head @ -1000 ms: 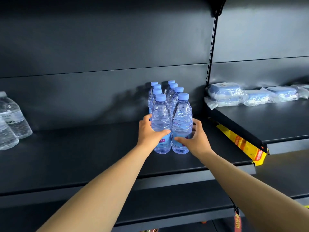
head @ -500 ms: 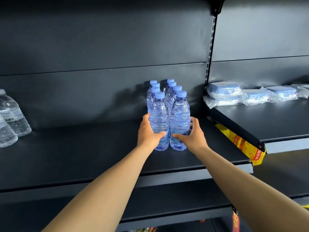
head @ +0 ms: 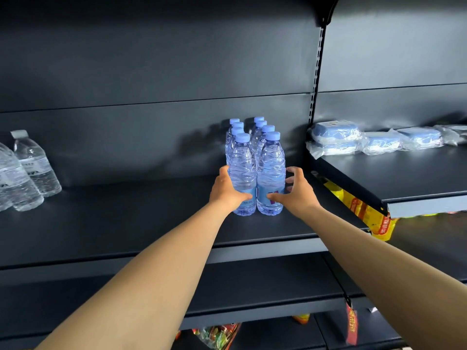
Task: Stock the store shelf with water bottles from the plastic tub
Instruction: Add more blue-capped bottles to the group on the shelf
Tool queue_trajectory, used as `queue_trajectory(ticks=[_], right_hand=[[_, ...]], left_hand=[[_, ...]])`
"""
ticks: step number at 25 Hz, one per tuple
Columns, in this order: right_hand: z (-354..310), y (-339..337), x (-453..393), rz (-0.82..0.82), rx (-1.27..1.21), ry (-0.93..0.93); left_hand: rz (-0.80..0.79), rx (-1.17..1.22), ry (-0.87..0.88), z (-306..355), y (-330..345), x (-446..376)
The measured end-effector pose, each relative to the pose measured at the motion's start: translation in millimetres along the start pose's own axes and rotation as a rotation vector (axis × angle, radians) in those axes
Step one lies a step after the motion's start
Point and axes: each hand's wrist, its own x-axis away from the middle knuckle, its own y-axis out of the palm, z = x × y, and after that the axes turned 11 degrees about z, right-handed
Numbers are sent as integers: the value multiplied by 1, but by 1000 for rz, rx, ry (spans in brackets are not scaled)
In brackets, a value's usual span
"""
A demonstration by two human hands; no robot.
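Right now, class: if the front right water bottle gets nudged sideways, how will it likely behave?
The front right bottle looks full, so probably heavy for its size. Tall and narrow, it may tip, though its neighbour would likely stop a leftward fall. Its thin ribbed wall probably dents.

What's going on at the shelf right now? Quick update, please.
Left hand cupped on front left bottle. Right hand loosely open beside front right bottle. Eight blue-capped bottles upright in two rows on shelf. Nothing in the way.
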Motion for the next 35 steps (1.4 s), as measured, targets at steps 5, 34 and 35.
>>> queue_trajectory(ticks=[5, 34, 35], right_hand=[[-18, -39, 41, 29, 127, -59], [240, -130, 475, -472, 824, -78], [259, -126, 482, -495, 819, -70]], left_hand=[[-74, -148, 70, 16, -38, 43], [-560, -864, 349, -201, 60, 484], [-564, -845, 334, -215, 74, 494]])
